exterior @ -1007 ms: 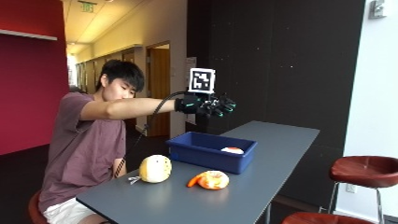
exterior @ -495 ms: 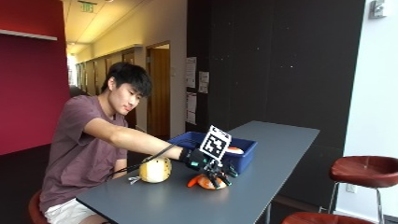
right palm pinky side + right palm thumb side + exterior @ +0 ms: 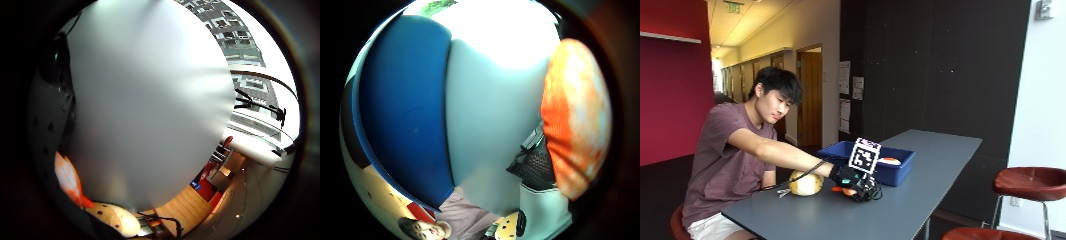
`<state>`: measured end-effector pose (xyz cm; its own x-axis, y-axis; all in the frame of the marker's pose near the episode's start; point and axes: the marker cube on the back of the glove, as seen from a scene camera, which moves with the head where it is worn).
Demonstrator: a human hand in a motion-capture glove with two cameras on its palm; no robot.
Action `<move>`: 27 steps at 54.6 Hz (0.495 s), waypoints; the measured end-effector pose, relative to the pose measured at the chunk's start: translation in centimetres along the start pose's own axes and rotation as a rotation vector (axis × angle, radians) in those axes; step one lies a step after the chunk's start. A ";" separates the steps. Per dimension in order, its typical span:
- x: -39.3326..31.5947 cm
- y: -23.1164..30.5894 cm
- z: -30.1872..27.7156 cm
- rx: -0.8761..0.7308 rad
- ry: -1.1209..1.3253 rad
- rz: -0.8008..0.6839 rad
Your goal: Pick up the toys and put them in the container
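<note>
One toy (image 3: 889, 161) in blue container (image 3: 896, 172).

Person (image 3: 740, 150) wears a maroon short-sleeved T-shirt (image 3: 723, 160) and light-coloured shorts (image 3: 710, 227). Hair dark and short. Right hand (image 3: 856, 182) is in a black glove; in the thumb-side palm view, black mesh fabric (image 3: 536, 162) and white plastic (image 3: 542, 210) of the glove show.

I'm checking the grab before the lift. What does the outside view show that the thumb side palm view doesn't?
Only the outside view shows the gloved right hand down over the orange toy, the yellow toy beside it, and another toy inside the blue container. Only the thumb side palm view shows the orange toy's surface close beside the palm. Both show the orange toy, the blue container and the grey table.
</note>
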<state>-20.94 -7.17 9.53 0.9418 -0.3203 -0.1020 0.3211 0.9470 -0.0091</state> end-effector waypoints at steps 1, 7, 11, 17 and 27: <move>0.1 0.1 -0.3 0.014 -0.002 0.002; 1.2 1.3 -2.6 0.120 -0.069 0.033; 2.0 2.2 -4.8 0.161 -0.094 0.064; 2.3 4.0 -8.5 0.198 -0.091 0.084; 1.7 6.9 -15.0 0.287 -0.073 0.104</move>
<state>-18.61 -0.82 -5.61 0.9724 -0.2326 -0.0163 0.2278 0.9326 0.2800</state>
